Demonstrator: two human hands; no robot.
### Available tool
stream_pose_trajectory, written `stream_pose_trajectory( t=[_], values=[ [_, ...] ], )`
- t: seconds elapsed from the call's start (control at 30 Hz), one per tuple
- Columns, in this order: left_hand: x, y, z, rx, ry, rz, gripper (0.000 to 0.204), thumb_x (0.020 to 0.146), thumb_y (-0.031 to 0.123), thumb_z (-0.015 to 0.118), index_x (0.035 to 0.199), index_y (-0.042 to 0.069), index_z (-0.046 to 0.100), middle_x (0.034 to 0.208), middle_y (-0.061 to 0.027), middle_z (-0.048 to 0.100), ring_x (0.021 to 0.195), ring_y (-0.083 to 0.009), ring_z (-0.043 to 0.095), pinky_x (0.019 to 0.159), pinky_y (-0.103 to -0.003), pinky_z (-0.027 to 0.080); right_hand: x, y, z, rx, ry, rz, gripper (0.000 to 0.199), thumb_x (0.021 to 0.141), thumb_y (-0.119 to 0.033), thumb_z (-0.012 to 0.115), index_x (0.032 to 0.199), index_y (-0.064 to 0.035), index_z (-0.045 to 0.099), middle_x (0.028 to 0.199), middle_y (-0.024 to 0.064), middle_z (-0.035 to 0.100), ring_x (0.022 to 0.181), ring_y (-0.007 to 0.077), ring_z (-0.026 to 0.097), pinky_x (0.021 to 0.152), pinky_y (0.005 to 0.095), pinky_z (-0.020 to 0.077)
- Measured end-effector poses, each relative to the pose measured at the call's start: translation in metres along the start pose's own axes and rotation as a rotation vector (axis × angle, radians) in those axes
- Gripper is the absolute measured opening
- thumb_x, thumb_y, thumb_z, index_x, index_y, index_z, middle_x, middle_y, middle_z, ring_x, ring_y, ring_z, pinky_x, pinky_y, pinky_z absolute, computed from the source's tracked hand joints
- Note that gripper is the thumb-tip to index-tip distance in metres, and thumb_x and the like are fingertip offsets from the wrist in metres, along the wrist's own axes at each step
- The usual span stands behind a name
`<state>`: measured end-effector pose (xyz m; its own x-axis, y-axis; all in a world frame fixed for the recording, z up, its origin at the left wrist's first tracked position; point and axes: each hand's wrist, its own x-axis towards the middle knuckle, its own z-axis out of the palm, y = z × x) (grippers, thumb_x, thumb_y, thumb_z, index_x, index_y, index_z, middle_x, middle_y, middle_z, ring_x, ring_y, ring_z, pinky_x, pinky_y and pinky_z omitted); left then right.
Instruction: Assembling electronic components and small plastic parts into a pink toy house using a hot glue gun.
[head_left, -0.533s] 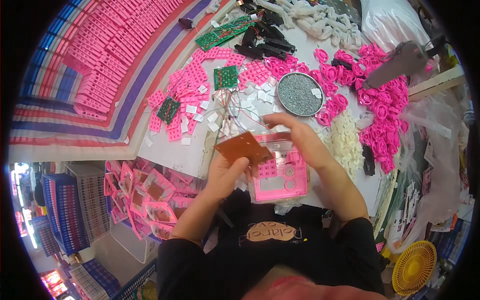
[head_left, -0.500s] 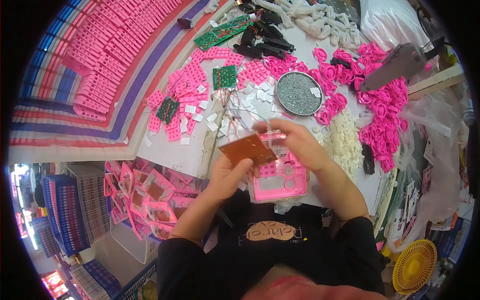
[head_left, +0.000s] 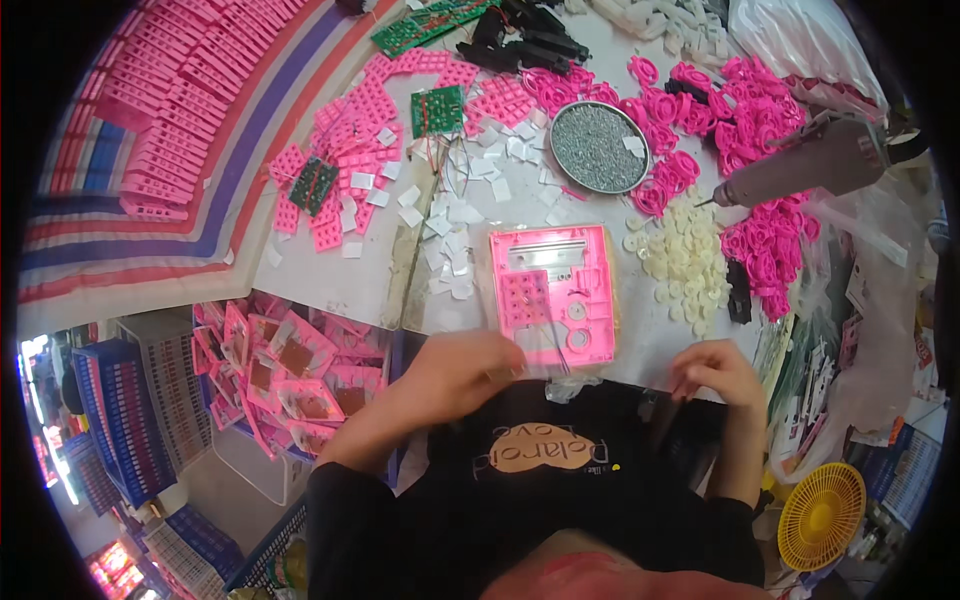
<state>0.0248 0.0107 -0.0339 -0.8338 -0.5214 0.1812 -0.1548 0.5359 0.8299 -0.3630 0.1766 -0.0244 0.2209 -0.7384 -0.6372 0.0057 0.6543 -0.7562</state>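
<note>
- A pink plastic calculator shell (head_left: 553, 290) is lying face-down on the white worktable (head_left: 330, 275), straight ahead of the person, its long axis running away from the body.
- The left hand (head_left: 462, 368) is being rested at the shell's near-left corner — fingers curled in narrowly, touching its edge; whether anything small is being pinched cannot be told.
- The right hand (head_left: 716, 372) is being held at the table's near edge, well right of the shell and apart from it, fingers bent downward; its grip cannot be told either.
- The shell is thus lying just forward and right of the left hand — the nearer one.
- A round tin of screws (head_left: 599, 146) and a heap of cream rubber pads (head_left: 685, 262) are sitting beyond and beside it.
</note>
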Motion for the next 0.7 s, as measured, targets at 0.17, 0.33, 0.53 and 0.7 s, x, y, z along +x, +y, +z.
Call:
stream_pose_trajectory(
  t=[0.17, 0.33, 0.53, 0.7],
  values=[
    [0.008, 0.019, 0.011, 0.047, -0.207, 0.163, 0.03, 0.073, 0.012, 0.073, 0.1, 0.012, 0.06, 0.098, -0.0048, 0.063, 0.092, -0.0278, 0.064, 0.07, -0.039, 0.055, -0.018, -0.09, 0.043, -1.29, 0.345, -0.561, 0.07, 0.081, -0.05, 0.076, 0.133, -0.0058, 0.06, 0.139, 0.0181, 0.055, 0.138, 0.0383, 0.041, 0.111, 0.0518, 0.0321],
    [0.011, 0.019, 0.023, 0.001, -0.097, 0.169, 0.027, 0.077, 0.012, 0.075, 0.1, 0.009, 0.061, 0.095, -0.0064, 0.06, 0.096, -0.0288, 0.061, 0.073, -0.036, 0.055, 0.07, -0.082, 0.099, -0.849, -0.254, -0.735, 0.061, 0.087, -0.038, 0.073, 0.136, -0.0056, 0.058, 0.14, 0.0166, 0.054, 0.127, 0.0335, 0.052, 0.101, 0.0449, 0.042],
    [-0.029, 0.024, 0.031, -1.043, -0.085, -0.723, 0.038, 0.088, 0.016, 0.073, 0.119, 0.001, 0.057, 0.106, -0.0133, 0.067, 0.098, -0.0304, 0.066, 0.082, -0.033, 0.054, 0.122, -0.074, 0.105, -0.467, -0.15, -0.591, 0.038, 0.088, -0.008, 0.072, 0.125, -0.0017, 0.065, 0.117, 0.0145, 0.071, 0.102, 0.0229, 0.069, 0.088, 0.0349, 0.053],
    [-0.046, 0.019, 0.015, -0.209, -0.042, -0.407, 0.05, 0.088, 0.007, 0.07, 0.135, 0.001, 0.055, 0.108, -0.0134, 0.071, 0.096, -0.0232, 0.07, 0.082, -0.033, 0.053, 0.153, -0.078, 0.096, -0.575, -0.038, -0.493, 0.037, 0.089, -0.011, 0.068, 0.125, -0.0019, 0.063, 0.098, 0.0159, 0.07, 0.083, 0.0247, 0.068, 0.074, 0.0356, 0.0519]
  ],
)
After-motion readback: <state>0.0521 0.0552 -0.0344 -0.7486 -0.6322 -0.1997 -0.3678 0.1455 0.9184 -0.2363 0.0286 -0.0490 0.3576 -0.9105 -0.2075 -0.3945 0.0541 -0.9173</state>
